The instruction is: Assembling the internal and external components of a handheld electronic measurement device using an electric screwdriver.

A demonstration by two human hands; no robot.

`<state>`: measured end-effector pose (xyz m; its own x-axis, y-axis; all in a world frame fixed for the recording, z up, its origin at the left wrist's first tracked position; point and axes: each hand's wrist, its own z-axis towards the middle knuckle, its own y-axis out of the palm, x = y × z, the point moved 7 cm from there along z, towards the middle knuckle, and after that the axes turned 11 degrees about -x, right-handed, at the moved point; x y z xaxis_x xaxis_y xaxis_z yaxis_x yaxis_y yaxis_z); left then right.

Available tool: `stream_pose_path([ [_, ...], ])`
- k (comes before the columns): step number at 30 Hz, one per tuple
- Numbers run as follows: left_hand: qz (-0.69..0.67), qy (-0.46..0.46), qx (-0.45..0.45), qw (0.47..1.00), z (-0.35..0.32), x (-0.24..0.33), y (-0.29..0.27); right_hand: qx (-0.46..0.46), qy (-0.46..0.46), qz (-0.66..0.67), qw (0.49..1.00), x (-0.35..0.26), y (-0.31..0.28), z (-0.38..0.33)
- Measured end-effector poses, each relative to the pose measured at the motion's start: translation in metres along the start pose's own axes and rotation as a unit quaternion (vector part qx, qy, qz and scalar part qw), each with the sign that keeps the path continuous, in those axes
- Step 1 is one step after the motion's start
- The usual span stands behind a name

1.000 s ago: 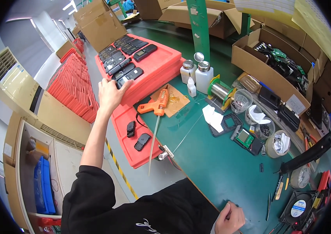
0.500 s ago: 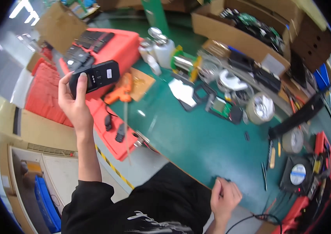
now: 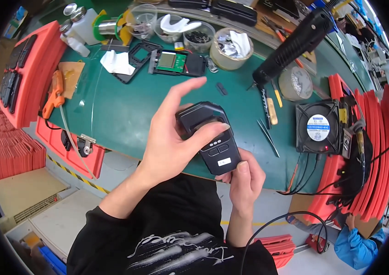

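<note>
A black handheld device with buttons and a small white label is held tilted over the near edge of the green workbench. My left hand grips its upper part, thumb across the front and index finger stretched away from it. At its lower corner, my right hand pinches it between thumb and fingers. Beyond the hands, an opened device with a green circuit board lies beside a black casing frame and white paper. A small dark part rests on the bench.
At the left are an orange glue gun and a red foam tray of black devices. To the right are tweezers, a black electric screwdriver, a fan and red trays. Tubs stand behind; another person is at lower right.
My left hand has brought the device from the left, over the red trays, to in front of me. My right hand has risen from the bench edge and taken hold of its lower corner.
</note>
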<state>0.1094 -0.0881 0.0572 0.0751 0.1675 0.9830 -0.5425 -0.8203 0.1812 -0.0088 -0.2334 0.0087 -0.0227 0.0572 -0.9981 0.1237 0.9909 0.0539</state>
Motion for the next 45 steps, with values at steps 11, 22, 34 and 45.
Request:
stream_pose_path([
  [11,-0.084,-0.036,-0.076,0.993,-0.014,-0.025,0.027,-0.016,-0.020,0.108,0.994,0.005,-0.001,0.002],
  [22,-0.057,-0.077,-0.107,0.990,-0.027,-0.024,0.029,-0.015,0.075,0.060,0.995,0.010,-0.004,-0.001],
  [34,0.008,-0.010,-0.132,0.991,-0.035,-0.017,0.037,0.053,-0.009,-0.078,0.995,-0.007,0.002,-0.004],
  [45,0.013,0.013,-0.138,0.990,-0.040,-0.016,0.046,0.005,0.021,-0.025,0.999,0.023,-0.016,-0.013],
])
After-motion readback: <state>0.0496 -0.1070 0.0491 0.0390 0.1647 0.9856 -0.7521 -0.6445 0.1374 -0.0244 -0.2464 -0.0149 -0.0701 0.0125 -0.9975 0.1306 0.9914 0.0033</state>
